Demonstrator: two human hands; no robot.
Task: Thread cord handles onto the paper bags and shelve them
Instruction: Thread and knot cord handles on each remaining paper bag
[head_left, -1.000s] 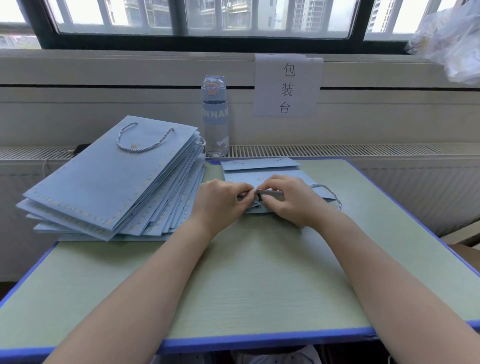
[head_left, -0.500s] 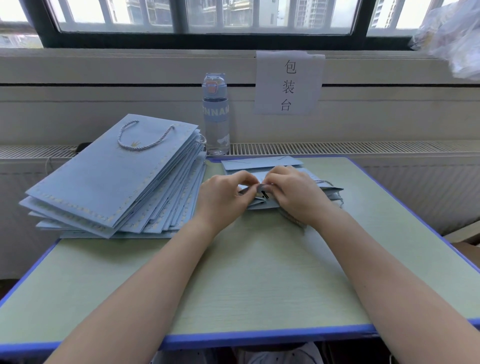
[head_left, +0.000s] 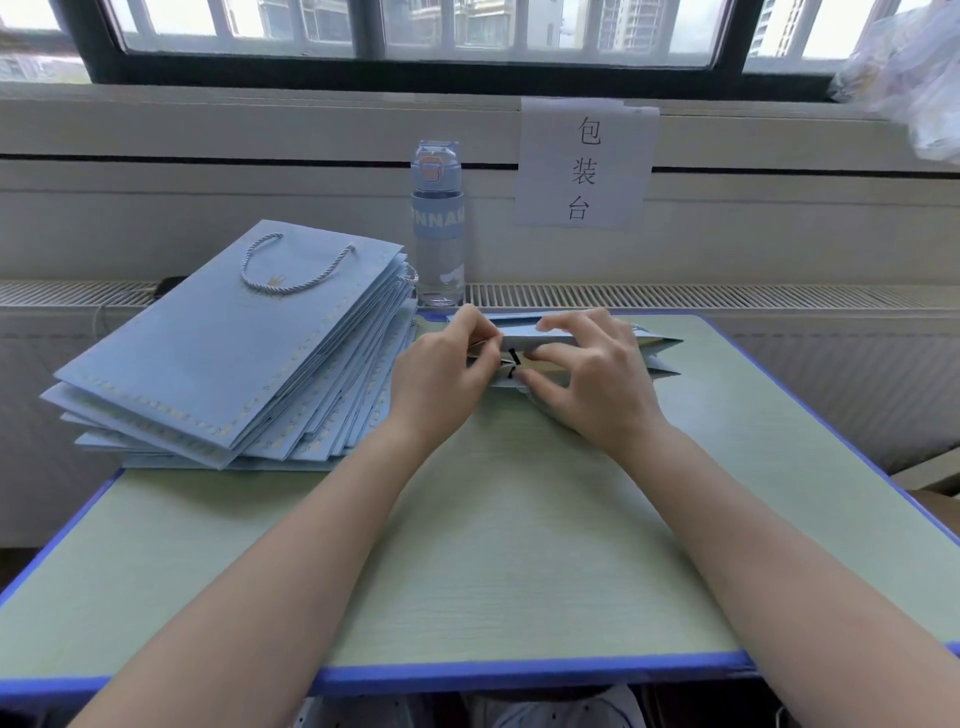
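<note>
On the far middle of the pale green table (head_left: 467, 545), the left hand (head_left: 441, 374) pinches the mouth edge of a folded light-blue paper bag (head_left: 660, 343) to steady it. The right hand (head_left: 597, 384) grips the bag beside a small black cord tip (head_left: 514, 358), probably to thread it.

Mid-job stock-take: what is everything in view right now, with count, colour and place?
stacked bags: one stack, number unclear, light blue, table's left.
cord handle: one, pale grey-blue, on the top stacked bag.
bag being threaded: one, light blue, far centre of table.
cord tip: one, black, between the fingertips.
water bottle: one, clear with blue band, behind the table.
paper sign: one, white, wall below window.
plastic bag: one, whitish, upper right sill.
table: one, green, blue edge.
left hand: one, pinches bag being threaded.
right hand: one, pinches the same bag.
</note>
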